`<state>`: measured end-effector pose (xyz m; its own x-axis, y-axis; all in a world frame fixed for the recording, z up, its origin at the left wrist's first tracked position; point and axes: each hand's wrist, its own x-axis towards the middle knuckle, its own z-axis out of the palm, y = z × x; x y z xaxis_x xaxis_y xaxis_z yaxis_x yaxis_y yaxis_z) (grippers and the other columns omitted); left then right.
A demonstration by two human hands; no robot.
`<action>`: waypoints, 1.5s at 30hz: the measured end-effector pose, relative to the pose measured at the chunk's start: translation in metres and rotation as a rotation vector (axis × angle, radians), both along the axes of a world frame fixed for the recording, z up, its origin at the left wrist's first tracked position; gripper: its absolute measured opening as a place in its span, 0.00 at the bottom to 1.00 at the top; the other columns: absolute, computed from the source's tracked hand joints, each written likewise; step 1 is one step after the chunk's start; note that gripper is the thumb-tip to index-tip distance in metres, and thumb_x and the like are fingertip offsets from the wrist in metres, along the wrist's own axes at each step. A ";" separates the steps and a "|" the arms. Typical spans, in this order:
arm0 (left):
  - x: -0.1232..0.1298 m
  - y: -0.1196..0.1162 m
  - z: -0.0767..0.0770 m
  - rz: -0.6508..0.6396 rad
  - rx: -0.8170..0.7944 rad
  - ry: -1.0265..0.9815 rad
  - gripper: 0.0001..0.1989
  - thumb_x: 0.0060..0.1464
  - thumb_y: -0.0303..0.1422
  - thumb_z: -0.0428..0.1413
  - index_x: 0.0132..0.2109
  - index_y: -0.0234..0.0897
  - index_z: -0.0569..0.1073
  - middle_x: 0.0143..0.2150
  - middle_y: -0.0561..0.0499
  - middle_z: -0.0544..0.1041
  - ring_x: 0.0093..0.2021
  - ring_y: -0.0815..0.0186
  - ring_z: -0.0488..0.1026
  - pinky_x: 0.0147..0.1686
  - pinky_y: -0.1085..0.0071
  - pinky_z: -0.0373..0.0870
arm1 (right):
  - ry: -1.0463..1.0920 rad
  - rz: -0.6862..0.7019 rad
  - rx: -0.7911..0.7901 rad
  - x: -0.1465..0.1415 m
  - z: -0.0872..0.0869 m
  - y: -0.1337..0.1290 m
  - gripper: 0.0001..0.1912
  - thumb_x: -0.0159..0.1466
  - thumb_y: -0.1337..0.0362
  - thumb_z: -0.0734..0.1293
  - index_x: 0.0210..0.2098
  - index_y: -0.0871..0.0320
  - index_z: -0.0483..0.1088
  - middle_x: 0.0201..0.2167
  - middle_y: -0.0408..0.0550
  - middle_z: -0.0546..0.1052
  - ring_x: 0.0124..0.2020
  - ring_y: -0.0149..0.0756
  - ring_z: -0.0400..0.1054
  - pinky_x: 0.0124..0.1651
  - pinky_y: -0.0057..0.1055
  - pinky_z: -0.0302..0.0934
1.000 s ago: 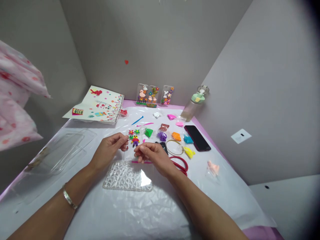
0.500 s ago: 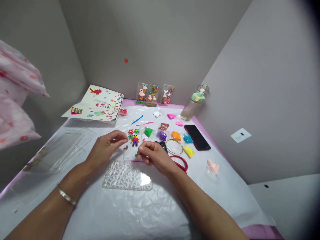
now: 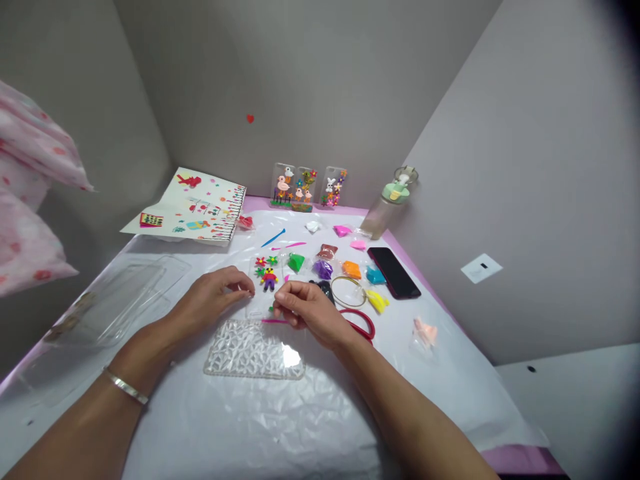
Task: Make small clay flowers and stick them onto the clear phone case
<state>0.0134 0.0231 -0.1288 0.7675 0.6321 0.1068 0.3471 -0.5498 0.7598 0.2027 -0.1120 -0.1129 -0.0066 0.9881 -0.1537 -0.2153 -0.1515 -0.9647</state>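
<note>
My left hand (image 3: 223, 295) reaches down beside a small clay figure (image 3: 270, 280) with a red top and purple legs. Its thumb and fingertips are pressed together over the spot where a small brown clay piece lay, which is now hidden. My right hand (image 3: 310, 308) is closed in a pinch just right of the figure; whatever it holds cannot be made out. Clay flowers (image 3: 261, 263) in red and green sit next to the figure on a clear surface. Below both hands lies a clear textured phone case (image 3: 250, 353). A pink stick tool (image 3: 274, 321) rests at its upper edge.
Bagged clay lumps, including green (image 3: 296, 262), purple (image 3: 323, 269) and orange (image 3: 351, 269), lie beyond my right hand. Red-handled scissors (image 3: 367, 323), a phone (image 3: 394, 273) and a bottle (image 3: 387, 207) are to the right. Clear packaging (image 3: 115, 300) and a notebook (image 3: 200, 207) are left.
My left hand has lowered, bringing its fingertips down onto the place of the brown piece, which no longer shows. My right hand has stayed nearly still in its pinch.
</note>
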 end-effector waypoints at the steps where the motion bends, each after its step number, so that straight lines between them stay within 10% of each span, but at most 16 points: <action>1: 0.001 -0.001 0.000 0.000 0.014 0.000 0.07 0.57 0.35 0.56 0.37 0.42 0.79 0.41 0.50 0.78 0.40 0.60 0.74 0.42 0.65 0.67 | -0.001 0.002 0.005 0.000 0.000 0.000 0.18 0.60 0.51 0.72 0.28 0.58 0.68 0.26 0.41 0.74 0.18 0.21 0.53 0.22 0.25 0.42; 45: 0.003 -0.004 -0.002 -0.054 0.128 0.130 0.08 0.57 0.33 0.52 0.37 0.42 0.78 0.38 0.49 0.77 0.40 0.59 0.72 0.40 0.64 0.65 | -0.013 0.004 0.032 0.000 0.001 -0.001 0.18 0.61 0.50 0.71 0.28 0.58 0.68 0.26 0.42 0.74 0.20 0.23 0.55 0.22 0.25 0.44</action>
<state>0.0168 0.0196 -0.1304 0.8126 0.5771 0.0814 0.4053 -0.6599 0.6326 0.2029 -0.1130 -0.1123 -0.0092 0.9925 -0.1218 -0.2021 -0.1211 -0.9718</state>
